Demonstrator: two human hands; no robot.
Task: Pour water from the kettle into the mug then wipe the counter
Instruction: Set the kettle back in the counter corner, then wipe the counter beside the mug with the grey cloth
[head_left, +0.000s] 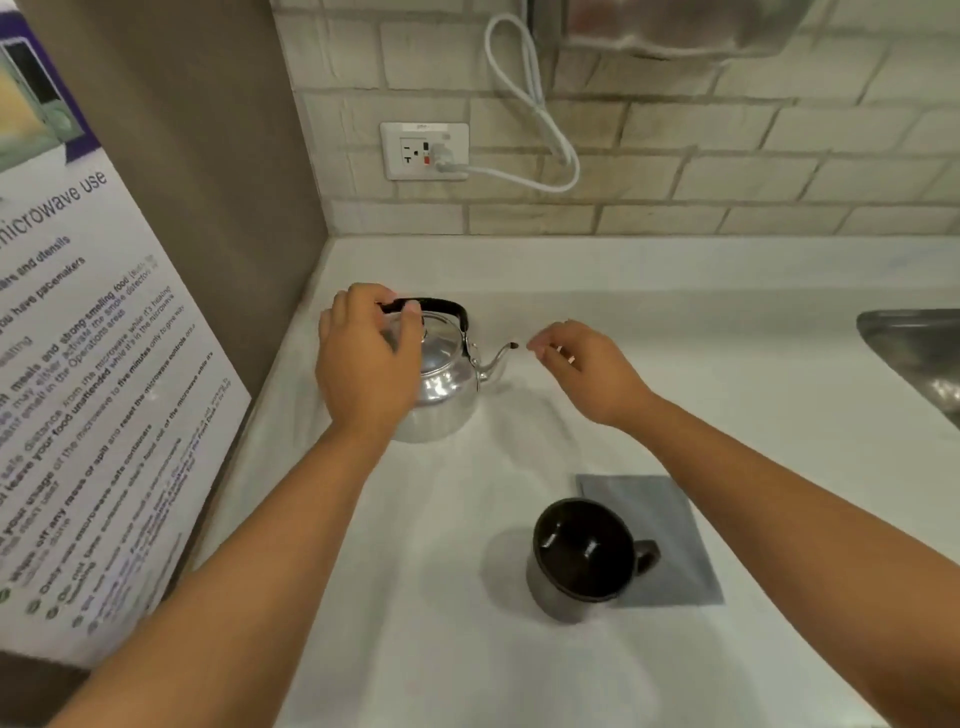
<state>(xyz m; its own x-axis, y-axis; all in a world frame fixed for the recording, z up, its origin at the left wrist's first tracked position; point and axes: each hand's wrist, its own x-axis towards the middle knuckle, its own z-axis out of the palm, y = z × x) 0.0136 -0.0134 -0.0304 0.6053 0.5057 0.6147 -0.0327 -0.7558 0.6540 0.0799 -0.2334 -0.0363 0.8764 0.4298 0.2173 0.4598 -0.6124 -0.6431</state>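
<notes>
Kettle (447, 364), a shiny round metal one with a black arched handle (441, 306) and a thin curved spout (498, 356), stands on the white counter (415, 623) near the back left corner, close to the brown side panel (208, 156) and a little way out from the pale brick-tiled wall (727, 156). Its spout points to the right. The left hand (363, 358) reaches over the kettle's lid with fingers curled at the left end of the handle, touching it; whether the grip is fully closed cannot be told. The right hand (587, 369) hovers just right of the spout tip, fingers loosely bent with thumb and forefinger nearly pinched, holding nothing that can be made out. A wide stretch of bare counter lies between the kettle and the black ceramic mug (582, 556), which sits upright nearer the front edge, handle to the right, its dark inside showing no clear contents. The mug's right side overlaps a flat grey square cloth (670, 519) spread on the counter. At the far right the counter ends at the rim of a steel sink (914, 343). A white cord (530, 104) loops from the wall outlet (423, 150) above the kettle. A printed microwave-use poster (93, 389) leans along the left edge.
</notes>
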